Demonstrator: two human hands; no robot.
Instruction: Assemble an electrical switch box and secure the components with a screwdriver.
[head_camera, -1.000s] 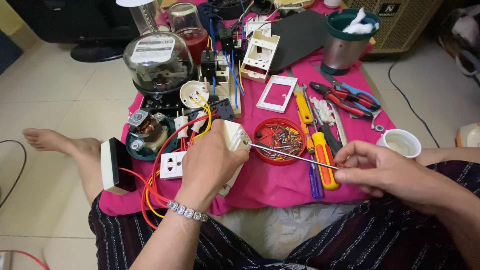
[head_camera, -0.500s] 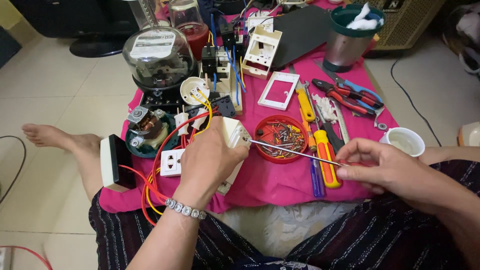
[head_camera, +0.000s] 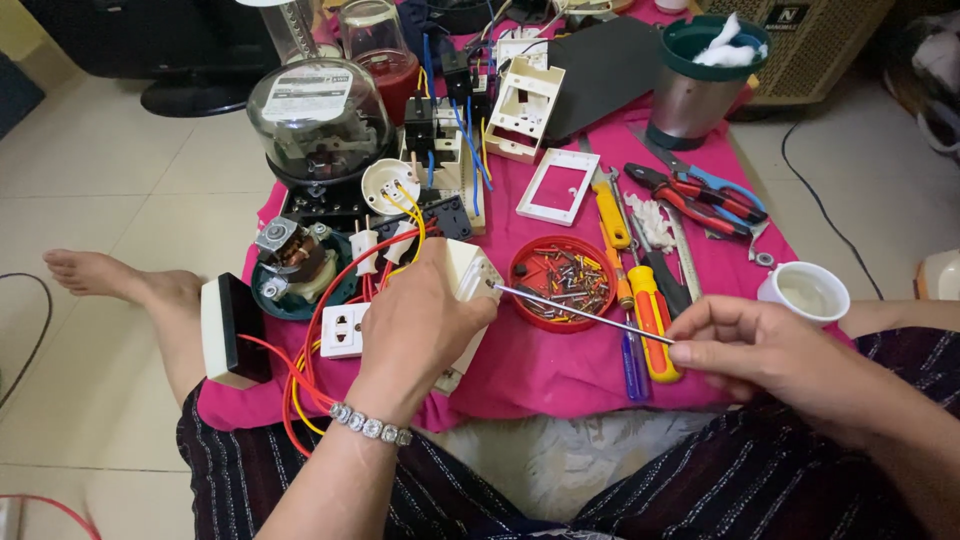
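Socket box: a cream plastic electrical box (head_camera: 468, 285) sits in the grip of the left hand (head_camera: 420, 325), held just above the pink cloth (head_camera: 560, 365), left of the red dish of screws (head_camera: 560, 282).
Left hand: closed around the box from the near side, fingers wrapped over its top and back; a beaded bracelet (head_camera: 370, 425) circles the wrist.
Right hand: the right hand (head_camera: 775, 350) is pinched shut on the near end of a thin metal screwdriver shaft (head_camera: 585, 313), well to the right of the box.
Tool contact: the shaft's tip meets the box's right face, just beside the left thumb.
Tool axis: the shaft's long axis runs from lower right to upper left, tip toward the box, crossing over the near rim of the red dish.
Box axis: its long side runs from upper right near the dish down toward the lap, with the open face turned to the right; the exact tilt is hard to judge.
Hidden: most of the box is covered by the left hand, so only its upper right corner and a lower edge show; the handle of the tool is buried in the right palm and cannot be made out.
Wiring: red and yellow wires (head_camera: 300, 370) loop out from under the left wrist toward a white outlet (head_camera: 345, 330) and a black and white block (head_camera: 228, 328).
Nearby: yellow-handled screwdrivers (head_camera: 650, 320) lie between the dish and the right hand; a white cup (head_camera: 805, 293) stands beyond the right hand.
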